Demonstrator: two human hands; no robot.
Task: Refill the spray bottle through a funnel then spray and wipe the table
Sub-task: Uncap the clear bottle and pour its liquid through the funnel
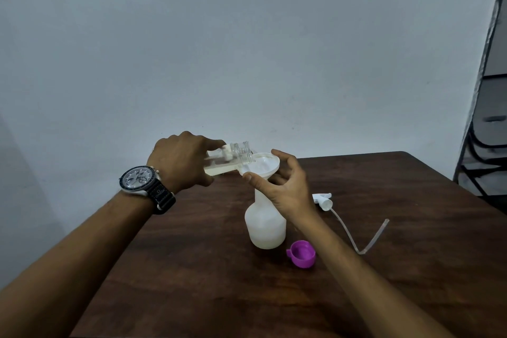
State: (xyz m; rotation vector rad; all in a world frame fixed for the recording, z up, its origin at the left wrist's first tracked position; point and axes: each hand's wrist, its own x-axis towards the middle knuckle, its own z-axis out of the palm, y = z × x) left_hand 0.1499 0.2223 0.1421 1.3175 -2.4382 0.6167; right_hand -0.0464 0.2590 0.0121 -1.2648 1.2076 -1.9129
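A white translucent spray bottle (264, 228) stands upright on the brown wooden table (192, 269), with a white funnel (262, 163) set in its neck. My right hand (285, 186) holds the funnel by its rim, thumb in front and fingers behind. My left hand (182, 162) grips a clear bottle (233, 159) tipped sideways, its open mouth over the funnel's left edge. Pale liquid lies along the clear bottle's lower side. The spray head (323, 200) with its long dip tube lies on the table to the right.
A purple cap (301, 253) lies open side up just right of the spray bottle's base. A plain wall stands behind the table. A dark metal rack (485, 145) stands past the table's right edge. A watch is on my left wrist.
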